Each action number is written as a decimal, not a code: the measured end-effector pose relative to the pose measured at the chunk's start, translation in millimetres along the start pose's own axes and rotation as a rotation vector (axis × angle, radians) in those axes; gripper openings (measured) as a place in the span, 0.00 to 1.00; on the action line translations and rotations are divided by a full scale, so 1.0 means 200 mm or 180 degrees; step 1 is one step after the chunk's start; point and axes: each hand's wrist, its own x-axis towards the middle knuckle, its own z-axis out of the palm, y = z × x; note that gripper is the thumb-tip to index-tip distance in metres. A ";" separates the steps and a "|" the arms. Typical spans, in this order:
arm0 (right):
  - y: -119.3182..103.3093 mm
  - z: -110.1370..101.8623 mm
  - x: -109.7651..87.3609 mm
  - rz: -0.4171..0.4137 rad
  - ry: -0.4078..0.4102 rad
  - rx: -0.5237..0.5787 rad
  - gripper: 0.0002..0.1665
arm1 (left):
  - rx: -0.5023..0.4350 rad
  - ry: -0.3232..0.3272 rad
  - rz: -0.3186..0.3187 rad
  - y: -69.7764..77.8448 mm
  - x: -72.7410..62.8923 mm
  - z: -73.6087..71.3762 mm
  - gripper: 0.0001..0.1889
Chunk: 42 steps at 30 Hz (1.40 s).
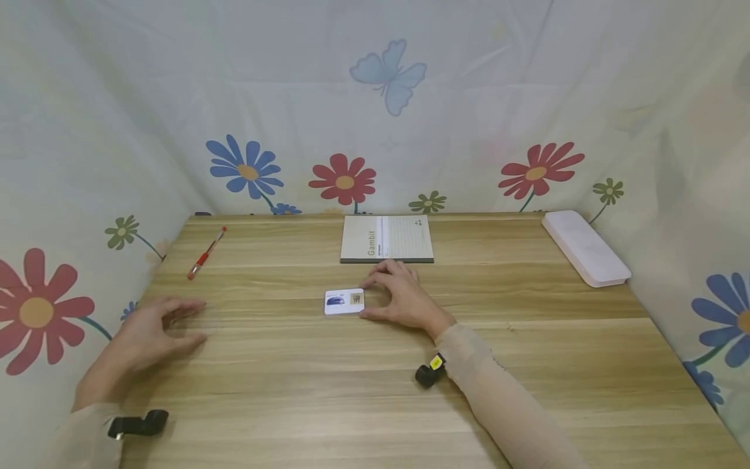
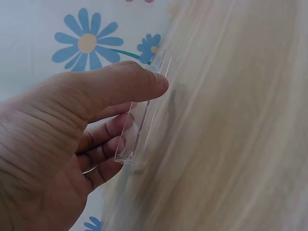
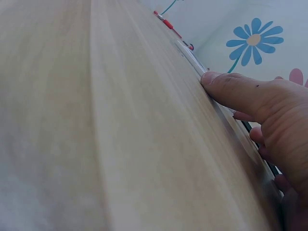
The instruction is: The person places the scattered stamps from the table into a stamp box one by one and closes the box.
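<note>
Near the table's middle lies a small white card (image 1: 334, 309) with a blue picture and a gold chip-like patch. My right hand (image 1: 404, 299) pinches its right end, with the thumb at the near corner and fingers at the far one. The right wrist view shows the thumb (image 3: 231, 91) low at the card's thin edge. Over on the left, my left hand (image 1: 149, 332) holds a thin clear plastic case (image 2: 126, 147) by its edges, between thumb and fingers. That case stands tilted close to the tabletop in the left wrist view.
A notebook (image 1: 357, 238) lies at the back middle of the wooden table (image 1: 305, 391). The red pen (image 1: 202, 258) is at the back left, the pale pink pencil case (image 1: 586, 247) at the back right. A flowered curtain (image 1: 469, 104) surrounds the table.
</note>
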 end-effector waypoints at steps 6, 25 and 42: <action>0.01 0.01 0.00 -0.0035 0.0010 0.0003 0.33 | 0.0077 0.0160 0.0151 0.04 0.03 0.00 0.38; 0.01 -0.01 0.00 -0.0019 -0.0015 -0.0017 0.33 | 0.0194 0.0425 0.1083 0.40 0.27 0.02 0.34; 0.02 0.00 0.00 -0.0032 0.0010 -0.0007 0.33 | -0.0318 0.0032 0.1286 0.77 0.47 0.28 0.34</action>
